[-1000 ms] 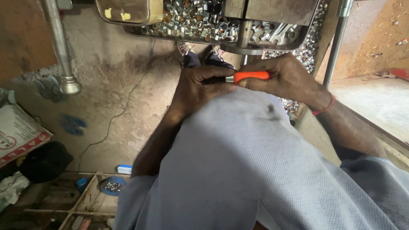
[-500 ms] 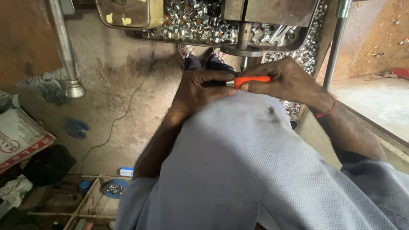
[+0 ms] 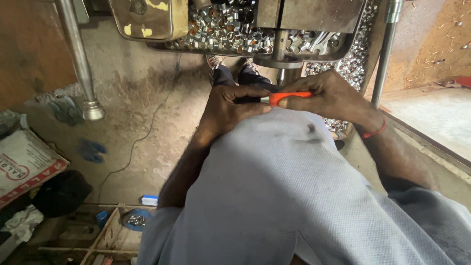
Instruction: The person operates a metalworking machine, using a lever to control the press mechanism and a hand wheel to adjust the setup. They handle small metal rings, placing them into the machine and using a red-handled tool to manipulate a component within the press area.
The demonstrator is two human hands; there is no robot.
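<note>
Gripping an orange-handled tool [image 3: 290, 97], right hand [image 3: 333, 95] is clenched round its handle above the person's grey-clad knee [image 3: 284, 147]. Left hand [image 3: 230, 108] pinches the tool's front end, fingertips [image 3: 262, 93] touching it. Overhead, a tray [image 3: 162, 46] holds small metal rings [image 3: 221, 29].

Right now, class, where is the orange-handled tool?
In the head view, the orange-handled tool sits upper centre, gripped by the right hand, its tip at the left hand, above the grey-clad knee.
</note>
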